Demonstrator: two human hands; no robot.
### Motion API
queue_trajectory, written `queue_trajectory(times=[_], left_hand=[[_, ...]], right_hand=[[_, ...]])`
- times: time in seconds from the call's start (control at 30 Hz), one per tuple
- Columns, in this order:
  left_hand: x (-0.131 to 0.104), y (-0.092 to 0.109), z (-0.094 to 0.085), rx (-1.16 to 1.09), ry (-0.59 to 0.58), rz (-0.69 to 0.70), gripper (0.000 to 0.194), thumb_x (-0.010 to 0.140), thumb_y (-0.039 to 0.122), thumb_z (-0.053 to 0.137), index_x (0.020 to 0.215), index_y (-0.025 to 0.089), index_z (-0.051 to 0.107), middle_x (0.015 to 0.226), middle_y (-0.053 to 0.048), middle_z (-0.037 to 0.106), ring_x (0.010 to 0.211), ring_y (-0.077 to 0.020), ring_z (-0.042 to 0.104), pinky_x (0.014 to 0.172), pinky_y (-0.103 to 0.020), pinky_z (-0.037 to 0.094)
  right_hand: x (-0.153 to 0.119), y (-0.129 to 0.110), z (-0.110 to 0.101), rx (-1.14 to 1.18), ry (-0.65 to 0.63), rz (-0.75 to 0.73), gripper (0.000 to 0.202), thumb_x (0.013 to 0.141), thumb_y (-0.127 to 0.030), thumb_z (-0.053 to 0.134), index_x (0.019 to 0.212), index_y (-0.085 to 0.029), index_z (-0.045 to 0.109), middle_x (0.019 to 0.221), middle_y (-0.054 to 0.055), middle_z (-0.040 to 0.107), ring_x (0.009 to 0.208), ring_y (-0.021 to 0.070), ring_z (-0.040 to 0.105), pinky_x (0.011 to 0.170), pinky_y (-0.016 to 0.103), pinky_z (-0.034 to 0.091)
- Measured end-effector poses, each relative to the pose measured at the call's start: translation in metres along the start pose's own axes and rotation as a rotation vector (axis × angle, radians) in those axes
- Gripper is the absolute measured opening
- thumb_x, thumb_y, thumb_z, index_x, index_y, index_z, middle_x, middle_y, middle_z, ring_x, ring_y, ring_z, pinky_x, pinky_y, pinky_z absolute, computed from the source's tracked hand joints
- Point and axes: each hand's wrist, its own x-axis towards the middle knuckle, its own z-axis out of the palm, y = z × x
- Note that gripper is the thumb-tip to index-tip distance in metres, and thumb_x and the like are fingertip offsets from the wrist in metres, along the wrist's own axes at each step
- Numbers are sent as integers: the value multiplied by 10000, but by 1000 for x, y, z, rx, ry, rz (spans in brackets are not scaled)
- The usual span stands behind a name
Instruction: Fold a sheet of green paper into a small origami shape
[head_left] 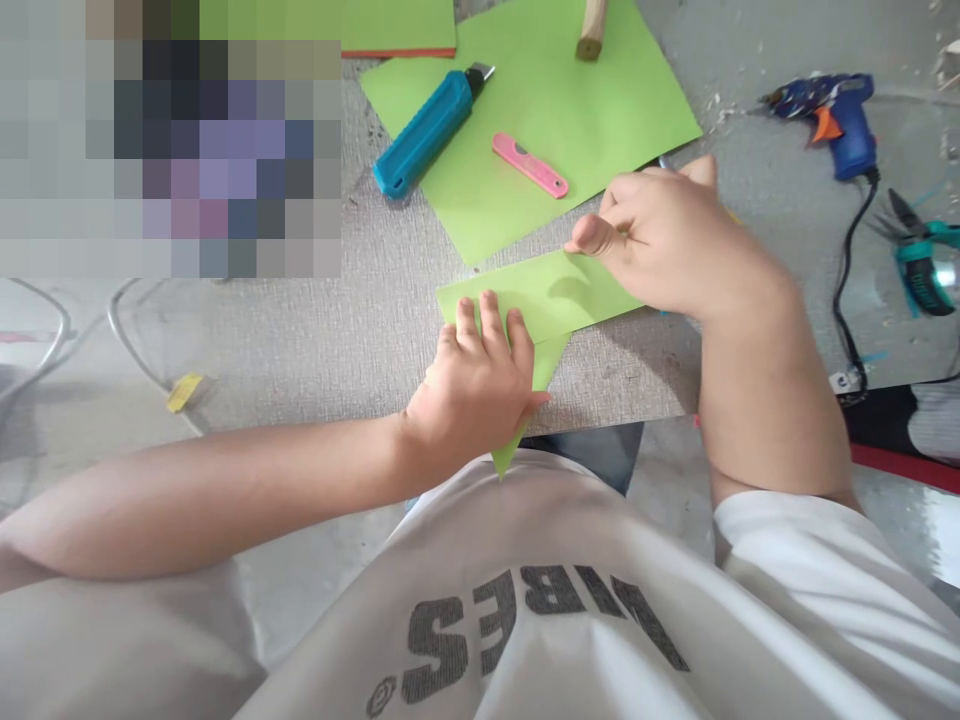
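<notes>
A folded strip of light green paper point(551, 295) lies slantwise near the table's front edge. My left hand point(484, 375) rests flat on its left part, fingers stretched out and slightly apart. Below that hand, a pointed corner of green paper point(506, 460) sticks out past the table edge. At the strip's right end, my right hand point(660, 240) is closed, with its thumb towards the left and its fingers curled. What it grips, if anything, is hidden by the hand.
Beyond the strip lie a larger green sheet point(540, 90), a blue utility knife point(427, 130) with its blade tip showing, a pink folding knife point(529, 165) and a wooden stick point(591, 30). At right are a blue glue gun point(847, 120) and pliers point(922, 265). White cable point(135, 340) runs left.
</notes>
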Motion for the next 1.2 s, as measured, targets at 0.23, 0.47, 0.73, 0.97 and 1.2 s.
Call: queue_trajectory(times=[0.23, 0.47, 0.73, 0.97, 1.2], left_hand=[[-2, -2, 8, -37, 48, 7, 851, 1220, 550, 646, 1786, -76, 541, 1791, -485, 478, 1639, -692, 570, 1160, -788, 711], [-1, -3, 4, -34, 6, -20, 868, 1205, 583, 673, 1801, -37, 553, 1815, -451, 487, 1656, -677, 566, 1206, -766, 701], [3, 0, -13, 31, -138, -29, 892, 1214, 551, 680, 1845, -45, 476, 1869, -450, 415, 1721, -662, 514, 1258, -731, 668], [2, -29, -41, 204, -104, 94, 568, 1153, 343, 800, 1636, 58, 709, 1784, -350, 639, 1627, -496, 697, 1155, -532, 681], [-3, -64, -52, 274, -105, 58, 461, 1060, -10, 616, 1416, 210, 810, 1455, -171, 840, 1280, -339, 842, 1035, -427, 576]], right_hand=[[-1, 10, -6, -21, -19, 77, 847, 1250, -815, 349, 693, -237, 621, 692, 38, 540, 846, 280, 702, 1165, 636, 480], [-1, 13, -13, -51, -47, 236, 721, 1235, -704, 523, 669, -259, 551, 680, 48, 560, 924, 323, 731, 1182, 638, 463], [5, -2, -20, -169, -74, 312, 544, 1197, -431, 666, 692, -237, 612, 863, 117, 738, 1026, 348, 746, 1205, 658, 448], [6, -6, -12, 38, -196, 43, 133, 1077, -187, 794, 955, -206, 843, 1151, 87, 850, 1103, 287, 757, 1189, 514, 475], [-3, -32, -12, 58, -241, -37, 156, 1003, -280, 956, 1070, -216, 831, 1320, 116, 861, 1243, 327, 757, 1160, 450, 467]])
